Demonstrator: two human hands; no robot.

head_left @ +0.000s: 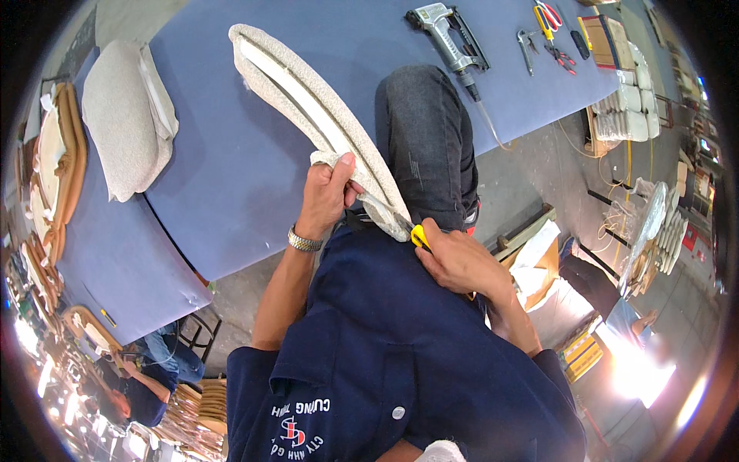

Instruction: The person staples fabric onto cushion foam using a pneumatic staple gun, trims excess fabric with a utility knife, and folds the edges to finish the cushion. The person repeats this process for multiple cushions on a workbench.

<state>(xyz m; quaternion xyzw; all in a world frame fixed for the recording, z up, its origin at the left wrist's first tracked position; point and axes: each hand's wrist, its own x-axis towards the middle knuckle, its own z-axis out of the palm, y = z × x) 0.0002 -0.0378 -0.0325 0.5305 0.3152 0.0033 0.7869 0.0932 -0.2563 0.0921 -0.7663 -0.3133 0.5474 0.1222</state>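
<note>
A long, curved piece covered in light beige fabric (350, 127) stands tilted from the blue table toward my body, with a pale strip running down its middle. My left hand (327, 194) is closed on the fabric flap along its edge, near the lower end. In my right hand (462, 260) is a yellow utility knife (419, 237), its tip against the fabric at the piece's lower end. The blade itself is hardly visible. My raised knee in dark jeans (426, 138) is just right of the curved piece.
On the blue table (208, 177) lie another beige upholstered piece (127, 119), a staple gun (446, 38) with its hose, red-handled scissors (548, 19) and pliers (560, 58). A cardboard box (604, 38) stands beyond them. At lower left a co-worker (142, 385) is near stacked wooden parts.
</note>
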